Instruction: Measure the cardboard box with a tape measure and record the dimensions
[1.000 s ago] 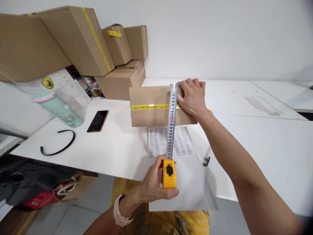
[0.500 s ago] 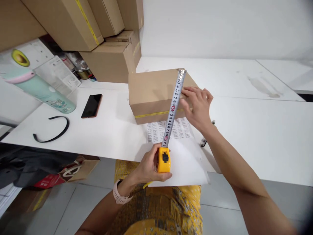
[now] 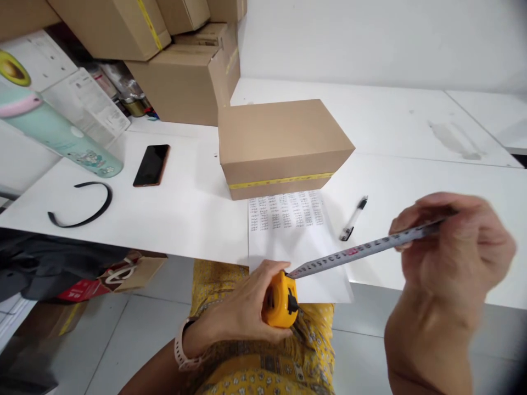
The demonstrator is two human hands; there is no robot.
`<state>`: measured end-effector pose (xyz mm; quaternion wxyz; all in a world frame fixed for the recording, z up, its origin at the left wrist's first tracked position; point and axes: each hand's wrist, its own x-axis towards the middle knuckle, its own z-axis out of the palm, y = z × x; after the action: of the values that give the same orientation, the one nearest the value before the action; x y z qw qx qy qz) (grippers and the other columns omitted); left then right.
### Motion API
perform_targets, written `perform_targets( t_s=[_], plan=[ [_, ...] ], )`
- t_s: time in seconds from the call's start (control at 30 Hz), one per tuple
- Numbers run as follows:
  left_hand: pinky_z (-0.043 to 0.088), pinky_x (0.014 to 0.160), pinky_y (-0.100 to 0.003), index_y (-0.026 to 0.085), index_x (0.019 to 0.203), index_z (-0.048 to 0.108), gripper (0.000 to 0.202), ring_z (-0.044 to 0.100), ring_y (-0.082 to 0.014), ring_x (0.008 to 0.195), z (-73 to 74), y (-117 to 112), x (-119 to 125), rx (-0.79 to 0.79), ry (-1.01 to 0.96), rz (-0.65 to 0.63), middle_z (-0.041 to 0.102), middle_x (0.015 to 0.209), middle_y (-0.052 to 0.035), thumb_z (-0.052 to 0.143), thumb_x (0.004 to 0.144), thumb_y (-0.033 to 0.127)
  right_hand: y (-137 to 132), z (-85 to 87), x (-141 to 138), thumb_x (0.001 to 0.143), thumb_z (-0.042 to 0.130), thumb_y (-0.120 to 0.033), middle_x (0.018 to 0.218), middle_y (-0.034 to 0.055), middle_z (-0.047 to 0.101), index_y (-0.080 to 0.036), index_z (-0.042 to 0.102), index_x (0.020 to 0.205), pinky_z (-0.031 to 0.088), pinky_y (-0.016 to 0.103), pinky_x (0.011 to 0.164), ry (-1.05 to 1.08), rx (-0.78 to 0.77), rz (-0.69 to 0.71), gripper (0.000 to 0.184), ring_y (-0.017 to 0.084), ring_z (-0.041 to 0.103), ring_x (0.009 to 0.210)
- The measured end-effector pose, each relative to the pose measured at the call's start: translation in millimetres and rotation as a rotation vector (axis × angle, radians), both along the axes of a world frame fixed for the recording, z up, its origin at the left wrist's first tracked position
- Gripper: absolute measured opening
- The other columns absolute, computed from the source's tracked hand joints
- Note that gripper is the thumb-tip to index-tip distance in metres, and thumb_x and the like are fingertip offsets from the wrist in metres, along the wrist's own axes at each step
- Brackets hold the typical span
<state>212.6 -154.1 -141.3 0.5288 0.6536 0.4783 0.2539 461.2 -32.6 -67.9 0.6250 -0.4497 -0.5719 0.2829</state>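
Note:
My left hand [image 3: 247,304] is wrapped round the yellow case of a tape measure [image 3: 281,300], low over my lap. The silver blade runs out of the case up to the right, its far end pinched in the fingers of my right hand [image 3: 457,241]; the blade tip is hidden there. Beyond the hands sits a closed cardboard box [image 3: 284,131] with yellow tape along its front side, touched by neither hand. Under its front edge lies a sheet of paper [image 3: 267,247] with rows of writing. A clear pen with a black cap [image 3: 354,218] rests beside the paper.
On the white table [image 3: 181,219] to the left are a phone [image 3: 151,165], a black headband [image 3: 107,203] and a mint-green bottle [image 3: 78,140]. Stacked cardboard boxes [image 3: 181,82] stand at the back left. A paper bag [image 3: 140,280] is below the table's left part.
My right hand has left the box top and moved right and towards me, now gripping the blade's end. The blade has swung off the box, and the case has turned and come slightly lower.

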Motion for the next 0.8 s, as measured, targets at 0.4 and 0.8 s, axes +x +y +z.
perform_targets(
  t_s=[0.4, 0.8],
  plan=[
    [0.058, 0.104, -0.047, 0.031, 0.153, 0.036, 0.091, 0.064, -0.0302, 0.124, 6.2, 5.0, -14.1, 0.535, 0.017, 0.195, 0.060, 0.140, -0.0122, 0.086, 0.079, 0.049, -28.5, -82.1, -26.5, 0.106, 0.047, -0.034, 0.081, 0.0052, 0.072, -0.021, 0.069, 0.106, 0.052, 0.030, 0.062, -0.571, 0.131, 0.226, 0.026, 0.018, 0.068, 0.069],
    [0.045, 0.114, -0.054, 0.023, 0.132, 0.056, 0.077, 0.053, -0.0300, 0.125, 116.5, 189.4, -93.1, 0.950, 0.357, 0.338, 0.063, 0.140, -0.0041, 0.091, 0.070, 0.053, 49.9, -104.4, 34.3, 0.093, 0.053, -0.052, 0.093, 0.0111, 0.071, -0.021, 0.058, 0.133, 0.044, 0.041, 0.075, -0.993, -0.606, -0.265, 0.051, 0.032, 0.064, 0.089]
  ],
)
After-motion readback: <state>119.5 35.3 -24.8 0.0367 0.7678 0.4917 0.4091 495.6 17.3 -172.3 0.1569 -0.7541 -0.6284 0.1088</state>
